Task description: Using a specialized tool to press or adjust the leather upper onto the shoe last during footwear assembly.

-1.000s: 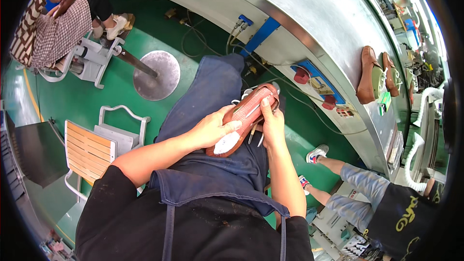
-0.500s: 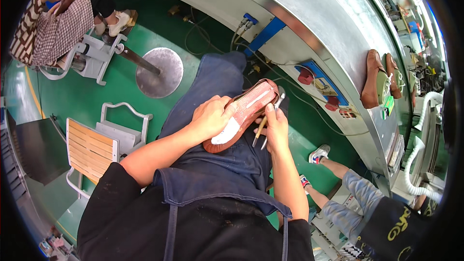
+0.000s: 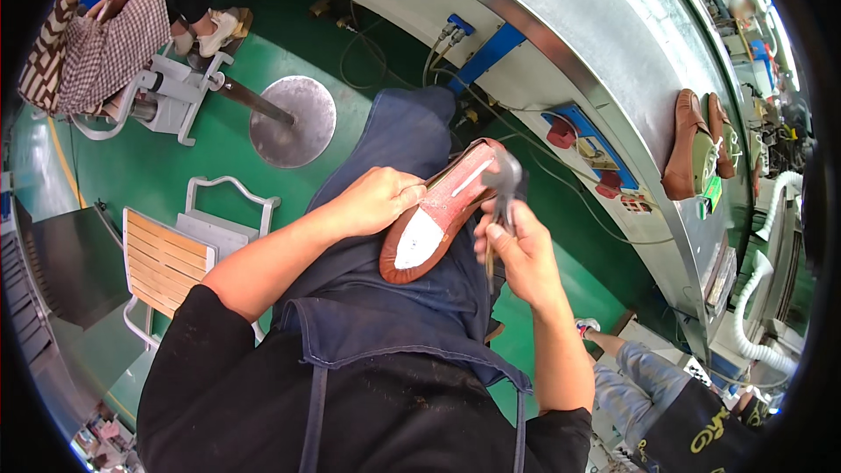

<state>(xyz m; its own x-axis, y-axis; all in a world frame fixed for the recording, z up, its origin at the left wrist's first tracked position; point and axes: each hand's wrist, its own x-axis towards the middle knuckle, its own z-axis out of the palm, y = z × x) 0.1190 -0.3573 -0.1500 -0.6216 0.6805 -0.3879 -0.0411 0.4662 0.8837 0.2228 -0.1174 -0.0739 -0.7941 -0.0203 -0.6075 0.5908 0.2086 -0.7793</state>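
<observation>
A brown leather shoe [image 3: 455, 192] lies sole side up over the lap of my dark blue apron. Its toe points toward me, pleated leather ringing a white patch on the underside; a pale strip runs toward the heel. My left hand [image 3: 378, 200] grips the shoe's left edge near the middle, thumb on the underside. In my right hand [image 3: 517, 245], closed around its shank, is a metal tool [image 3: 503, 173] with a broad grey head. Motion blurs the tool, so its exact kind is unclear. That head is over the shoe's heel end; whether it touches cannot be seen.
A metal workbench [image 3: 604, 44] curves along the far right, bearing a pair of brown shoes [image 3: 688, 144]. Blue-framed sockets [image 3: 591, 153] and cables are on its side. A slatted wooden chair [image 3: 166, 263] stands left, beyond it a round metal base [image 3: 302, 123]. People are at upper left and lower right.
My right hand has turned and shifted slightly right and down, swinging the tool's head over the heel end. The shoe has tilted so more of its underside shows. The person at lower right has moved down.
</observation>
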